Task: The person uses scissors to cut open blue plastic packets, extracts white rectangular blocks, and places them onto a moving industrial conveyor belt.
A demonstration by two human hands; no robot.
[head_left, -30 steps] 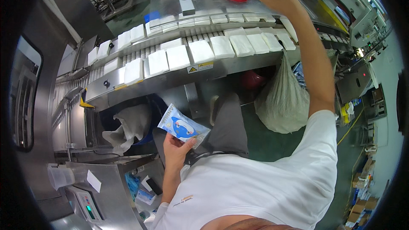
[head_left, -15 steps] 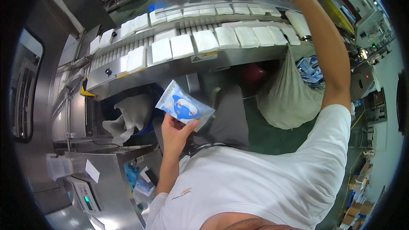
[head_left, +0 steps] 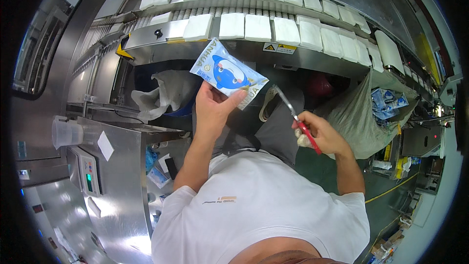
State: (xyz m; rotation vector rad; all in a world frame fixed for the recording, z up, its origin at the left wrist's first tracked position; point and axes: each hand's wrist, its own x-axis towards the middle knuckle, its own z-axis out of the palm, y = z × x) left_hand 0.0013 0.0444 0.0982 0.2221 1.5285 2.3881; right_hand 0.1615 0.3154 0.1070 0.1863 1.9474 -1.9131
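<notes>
My left hand (head_left: 214, 112) grips a light-blue plastic packet (head_left: 223, 71) with a cartoon sea animal on it, thumb on its front and fingers behind. The packet tilts in front of my chest, beneath the conveyor's near edge. To its right, my right hand (head_left: 320, 134) is closed round a pair of red-handled scissors (head_left: 300, 123). Their metal blades point up and left toward the packet, a short way apart from it. Something small and whitish (head_left: 304, 140) shows by the fingers of that hand; I cannot make out what it is.
White folded pads (head_left: 256, 28) line both edges of a roller conveyor (head_left: 215, 11). A cloth sack (head_left: 351, 122) at the right holds crumpled blue wrappers (head_left: 386, 103). At the left, a digital scale (head_left: 88, 173) and a clear plastic tub (head_left: 67, 132) stand on a metal bench (head_left: 122, 176).
My right hand has come back from over the far side of the conveyor to beside the packet, bringing the scissors. The left hand still holds the packet. The view has shifted.
</notes>
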